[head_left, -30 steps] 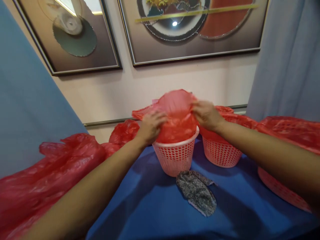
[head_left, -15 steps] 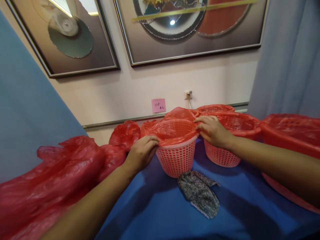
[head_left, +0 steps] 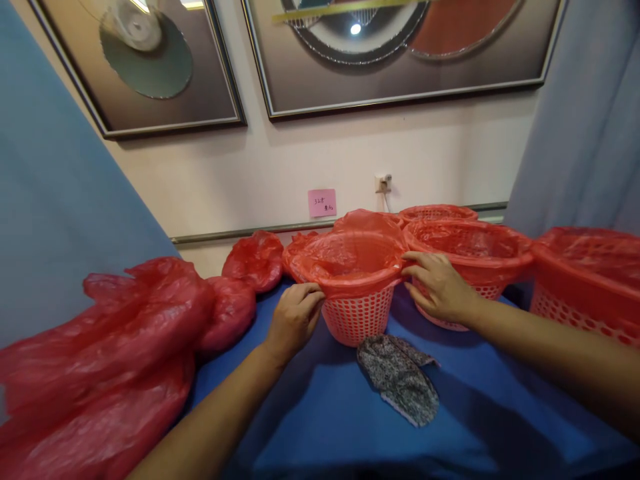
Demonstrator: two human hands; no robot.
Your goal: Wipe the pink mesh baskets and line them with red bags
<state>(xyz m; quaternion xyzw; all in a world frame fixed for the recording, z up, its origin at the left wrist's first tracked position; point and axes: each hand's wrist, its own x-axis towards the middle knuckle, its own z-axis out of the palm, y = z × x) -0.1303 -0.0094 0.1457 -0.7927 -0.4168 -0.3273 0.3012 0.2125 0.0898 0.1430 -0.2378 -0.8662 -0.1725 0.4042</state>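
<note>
A pink perforated plastic basket (head_left: 357, 319) stands upright on the blue cloth, lined with a thin red plastic bag (head_left: 345, 285) folded over its rim. My left hand (head_left: 295, 315) is closed, pinching the bag's edge at the front left of the rim. At the right side of the rim, my right hand (head_left: 437, 285) has its thumb and fingers closed on the bag's edge. In front of the basket's base lies a grey speckled cloth piece (head_left: 400, 380), shaped like a mitten or sleeve cover.
More bag-lined baskets stand to the right, including a pink one (head_left: 500, 257) and a larger one (head_left: 585, 293). Filled or crumpled red bags (head_left: 145, 333) lie at left. Behind are a wall with framed pictures (head_left: 400, 73), a socket (head_left: 383, 184) and a pink note (head_left: 322, 203).
Both hands have drawn the bag's edge outward and down, and the red film now covers the front rim that showed pale before. The view has tilted slightly downward.
</note>
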